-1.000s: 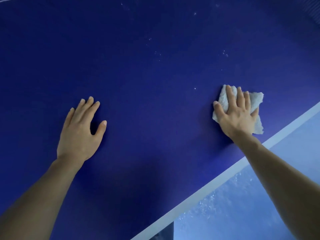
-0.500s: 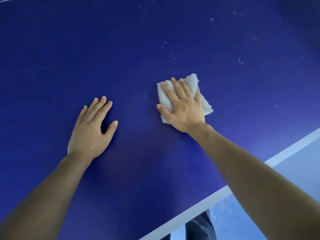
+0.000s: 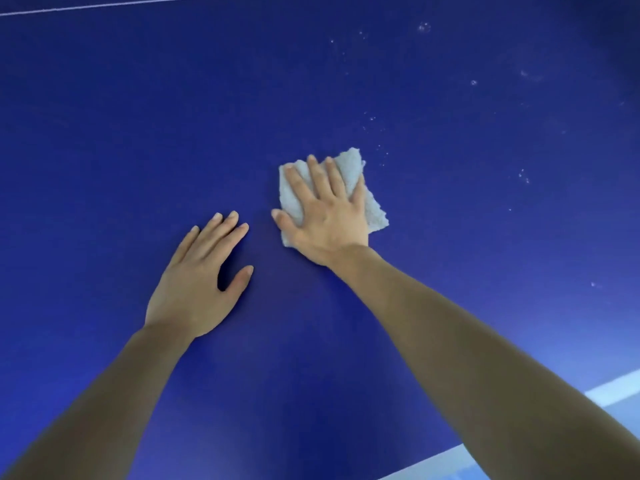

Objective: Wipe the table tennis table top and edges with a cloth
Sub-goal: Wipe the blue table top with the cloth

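Wiping spot: the right hand [image 3: 325, 220] lies flat on a pale cloth [image 3: 372, 206], pressing it down on the blue counter [image 3: 138, 116].
Right hand: it is open, with the fingers spread out straight on top of the cloth. It does not curl around the cloth; it just pushes on it.
Cloth: it is folded and a bit ragged at the edges. It sits near the middle of the view, and parts of it stick out past the fingertips and on the right side of the hand.
Left hand: the left hand [image 3: 201, 282] is open and flat on the bare counter, holding nothing. It rests just beside the cloth, lower and to the left, not touching it.
Specks: small white specks [image 3: 375, 121] dot the counter above and to the right of the cloth.
Lines: a thin white line [image 3: 114, 4] runs across the top. A wide white stripe [image 3: 613, 391] marks the counter's edge at the bottom right.
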